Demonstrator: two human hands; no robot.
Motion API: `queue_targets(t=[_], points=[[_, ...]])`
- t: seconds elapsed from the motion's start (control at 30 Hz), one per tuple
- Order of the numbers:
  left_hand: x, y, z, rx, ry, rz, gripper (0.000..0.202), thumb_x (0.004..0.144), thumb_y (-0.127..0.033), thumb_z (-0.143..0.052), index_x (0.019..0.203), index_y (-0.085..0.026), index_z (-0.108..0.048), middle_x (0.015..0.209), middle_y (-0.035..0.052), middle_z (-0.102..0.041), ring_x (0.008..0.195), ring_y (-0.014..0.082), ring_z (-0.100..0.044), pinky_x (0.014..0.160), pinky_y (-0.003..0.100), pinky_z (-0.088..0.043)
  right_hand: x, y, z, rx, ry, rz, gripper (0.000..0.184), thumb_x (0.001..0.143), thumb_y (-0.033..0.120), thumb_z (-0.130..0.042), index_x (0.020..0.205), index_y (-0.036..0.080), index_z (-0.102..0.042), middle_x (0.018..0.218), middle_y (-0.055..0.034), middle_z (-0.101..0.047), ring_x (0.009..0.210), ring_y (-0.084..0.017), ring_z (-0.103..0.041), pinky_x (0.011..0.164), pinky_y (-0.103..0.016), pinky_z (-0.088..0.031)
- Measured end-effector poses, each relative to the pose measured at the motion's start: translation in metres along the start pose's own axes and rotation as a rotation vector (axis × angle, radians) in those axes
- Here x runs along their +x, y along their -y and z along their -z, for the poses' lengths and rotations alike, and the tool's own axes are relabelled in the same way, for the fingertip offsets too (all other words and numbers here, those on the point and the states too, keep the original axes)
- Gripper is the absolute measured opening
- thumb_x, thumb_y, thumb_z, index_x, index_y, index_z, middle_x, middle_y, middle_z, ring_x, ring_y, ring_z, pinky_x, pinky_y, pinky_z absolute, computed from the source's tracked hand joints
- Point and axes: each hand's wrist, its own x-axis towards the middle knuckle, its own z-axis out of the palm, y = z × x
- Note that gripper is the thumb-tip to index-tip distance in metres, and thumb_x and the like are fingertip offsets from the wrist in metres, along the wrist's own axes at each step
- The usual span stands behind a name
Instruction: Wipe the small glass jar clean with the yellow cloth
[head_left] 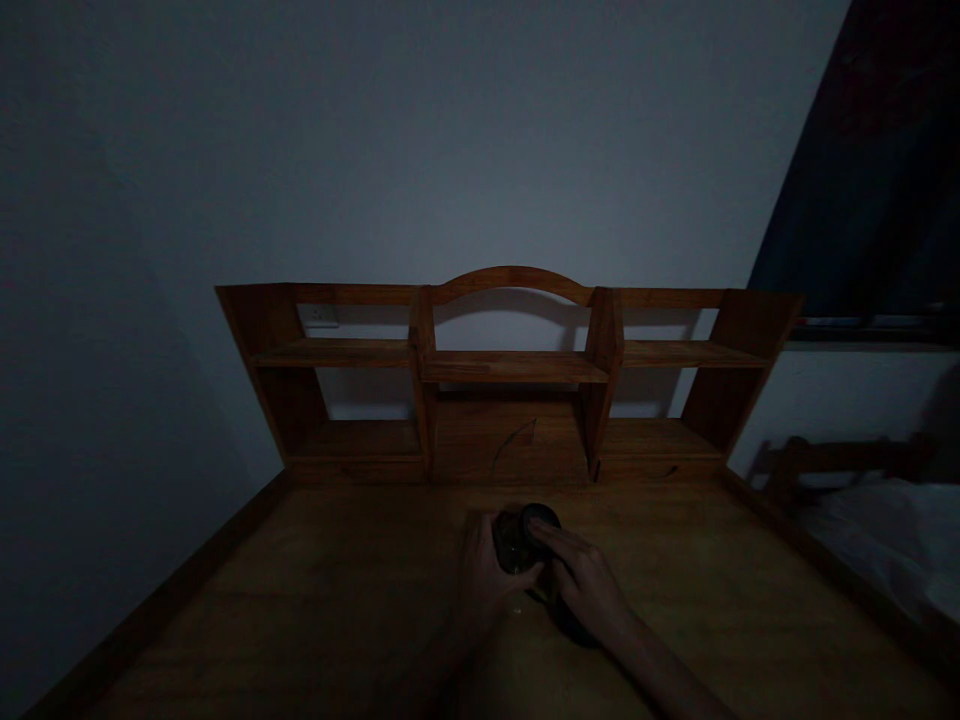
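Note:
In dim light, my left hand (484, 575) and my right hand (589, 580) meet over a small dark round object (523, 535) near the middle of a wooden desk (300, 600). The left hand's fingers curl round its left side. My right hand lies on top of it with the fingers bent over its right side. I cannot make out what the object is. A dark shape continues under the right hand toward me.
A wooden hutch (510, 370) with open shelves stands at the desk's back edge against a pale wall. A wall socket (322, 316) shows behind its left shelf. To the right are a bed with white bedding (885, 530) and a dark window (877, 170).

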Motion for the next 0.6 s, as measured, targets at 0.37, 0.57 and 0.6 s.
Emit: queue_targets(t=[0.37, 0.57, 0.6], points=[[-0.0085, -0.0105, 0.0001, 0.103, 0.098, -0.198, 0.073, 0.049, -0.043, -0.08, 0.112, -0.018, -0.051, 0.106, 0.0115, -0.06, 0.1, 0.0315, -0.057, 0.088, 0.048, -0.046, 0.0018, -0.0023, 0.0027, 0.035, 0.049, -0.062, 0.069, 0.078, -0.001, -0.036, 0.141, 0.023, -0.047, 0.143, -0.002, -0.048, 0.134, -0.018, -0.043, 0.115, -0.041, -0.033], [-0.0099, -0.0088, -0.0008, 0.203, 0.084, -0.244, 0.069, 0.05, -0.046, -0.077, 0.108, -0.019, -0.052, 0.099, 0.011, -0.062, 0.094, 0.0321, -0.059, 0.085, 0.049, -0.046, 0.0008, 0.0002, 0.0018, 0.048, 0.091, 0.032, 0.07, 0.08, -0.001, -0.035, 0.146, 0.023, -0.039, 0.148, -0.0026, -0.041, 0.137, -0.018, -0.038, 0.116, -0.043, -0.03], [-0.01, -0.0076, -0.0013, 0.209, 0.085, -0.245, 0.067, 0.051, -0.046, -0.076, 0.108, -0.018, -0.053, 0.098, 0.011, -0.062, 0.093, 0.032, -0.059, 0.085, 0.049, -0.046, 0.0015, 0.0033, 0.0029, 0.041, 0.103, 0.049, 0.069, 0.081, 0.0, -0.035, 0.146, 0.023, -0.038, 0.149, -0.003, -0.039, 0.138, -0.018, -0.036, 0.117, -0.044, -0.029]])
